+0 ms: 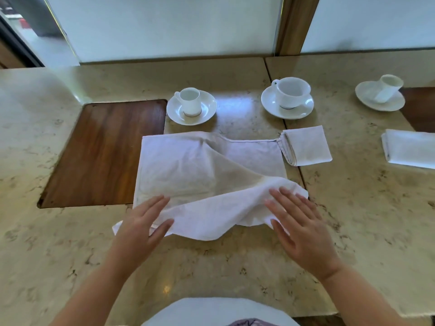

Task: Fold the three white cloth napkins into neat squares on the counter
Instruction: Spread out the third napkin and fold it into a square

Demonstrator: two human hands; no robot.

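Beige marble counter (211,267) under frosted window panes; dark wood inset (106,151) beyond left hand (141,229); no readable writing. Unfolded napkin (200,170) partly doubled — both hands flat on near edge, fingers straight; right hand (303,231). Two folded napkins beyond right hand — nearer (308,147), farther (412,149); bare counter near wrists.

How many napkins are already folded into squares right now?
2. One folded napkin lies just right of the open napkin that both hands are working on; the other folded napkin sits at the right edge of the view, partly cut off, so more could lie beyond it.
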